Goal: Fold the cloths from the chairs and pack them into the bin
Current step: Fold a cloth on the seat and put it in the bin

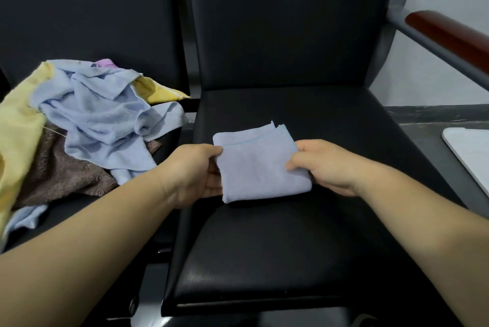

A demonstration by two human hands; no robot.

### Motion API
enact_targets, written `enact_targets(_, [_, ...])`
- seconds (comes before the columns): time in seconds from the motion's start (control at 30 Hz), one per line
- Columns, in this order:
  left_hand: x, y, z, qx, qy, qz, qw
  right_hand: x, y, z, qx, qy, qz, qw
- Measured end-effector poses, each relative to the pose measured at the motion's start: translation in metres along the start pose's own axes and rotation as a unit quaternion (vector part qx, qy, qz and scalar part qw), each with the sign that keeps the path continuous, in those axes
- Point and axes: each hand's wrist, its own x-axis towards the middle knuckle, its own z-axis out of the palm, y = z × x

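Folded blue cloth [260,165] on black chair seat [330,120], left hand [194,174] and right hand [321,166] grip pinching its sides

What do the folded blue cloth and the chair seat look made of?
The blue cloth looks like soft matte terry or microfibre, from its fuzzy nap. The seat looks like black leather or vinyl: smooth, fine-grained, faintly shiny.

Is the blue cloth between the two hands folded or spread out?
Folded. The blue cloth is a small rectangle with layered edges showing at its far side; the left hand and right hand grip its sides.
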Motion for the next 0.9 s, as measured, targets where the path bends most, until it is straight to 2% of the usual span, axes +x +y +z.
enact_targets(0.07, [0.006, 0.0, 0.0, -0.026, 0.017, 0.019, 0.999, 0.005, 0.001, -0.001, -0.053, 0.021, -0.001, 0.998])
enact_targets(0.2, [0.012, 0.001, -0.005, -0.007, 0.037, 0.114, 0.993, 0.014, 0.002, 0.001, -0.102, 0.05, -0.002, 0.993])
enact_targets(0.3, [0.016, 0.001, -0.012, 0.049, -0.03, 0.175, 0.983, 0.021, 0.002, 0.001, -0.11, 0.061, 0.0, 0.992])
enact_targets(0.4, [0.018, -0.001, -0.018, 0.119, -0.045, 0.177, 0.976, 0.025, 0.002, 0.002, -0.109, 0.067, -0.005, 0.992])
enact_targets(0.5, [0.021, -0.004, -0.018, 0.17, 0.003, 0.175, 0.97, 0.029, 0.002, 0.004, -0.124, 0.083, -0.013, 0.989])
enact_targets(0.7, [0.022, -0.009, -0.012, 0.276, 0.098, 0.196, 0.936, 0.037, 0.003, 0.008, -0.144, 0.113, -0.025, 0.983])
enact_targets(0.9, [0.021, -0.008, -0.005, 0.368, 0.145, 0.203, 0.895, 0.043, -0.001, 0.013, -0.187, 0.144, -0.006, 0.972])
